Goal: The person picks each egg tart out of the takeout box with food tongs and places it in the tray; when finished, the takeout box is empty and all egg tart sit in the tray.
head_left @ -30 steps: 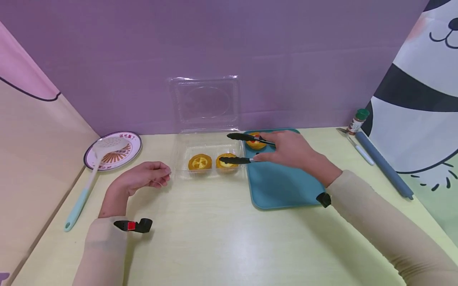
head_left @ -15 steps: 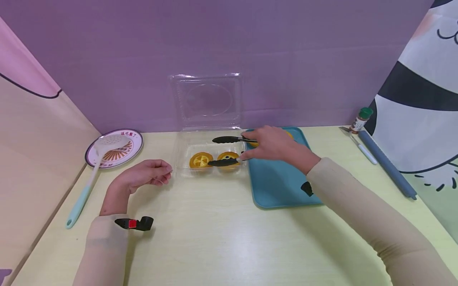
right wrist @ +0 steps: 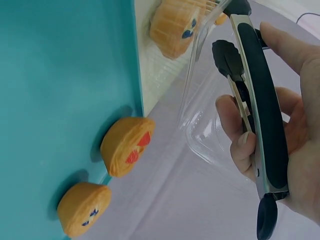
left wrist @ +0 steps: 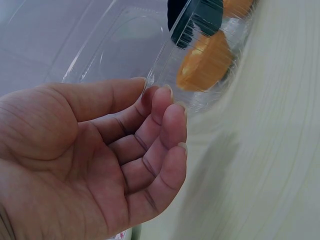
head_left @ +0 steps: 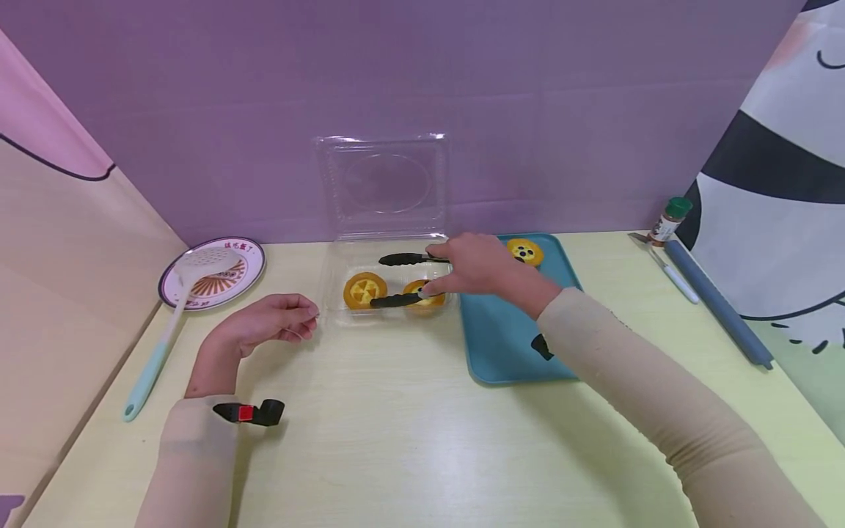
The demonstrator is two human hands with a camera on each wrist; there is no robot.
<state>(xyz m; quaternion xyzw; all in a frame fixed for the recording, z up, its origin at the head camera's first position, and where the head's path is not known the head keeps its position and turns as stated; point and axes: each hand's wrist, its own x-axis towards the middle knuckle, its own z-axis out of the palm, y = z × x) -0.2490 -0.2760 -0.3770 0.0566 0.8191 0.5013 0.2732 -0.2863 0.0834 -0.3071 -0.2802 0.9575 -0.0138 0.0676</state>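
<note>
My left hand (head_left: pixel 271 320) pinches the left rim of a clear plastic box (head_left: pixel 350 257) between thumb and index finger. The box's lid (head_left: pixel 330 183) stands raised behind it. Inside sit a tart with yellow fruit wedges (head_left: pixel 361 287) and a blueberry-topped tart (head_left: pixel 432 302). My right hand (head_left: pixel 475 264) holds black-tipped tongs (head_left: pixel 403 259) over the box, their arms spread. The front tip overlaps the wedge tart; whether it touches, I cannot tell. On the blue tray (head_left: pixel 521 330) are a blueberry-topped tart (head_left: pixel 524 251) and a red-topped tart (right wrist: pixel 125 145), the latter hidden in the head view.
At the left, a slotted skimmer (head_left: pixel 158 359) leans its head on a patterned plate (head_left: pixel 247 275). To the right lie a white-handled knife (head_left: pixel 676 279) and a long blue-grey roll (head_left: pixel 719 308), near a green-capped jar (head_left: pixel 670 220). A purple backdrop closes the rear.
My right hand has carried the tongs leftward from the tray to over the box. The wedge tart has shifted slightly left and back. My left hand has kept its place.
</note>
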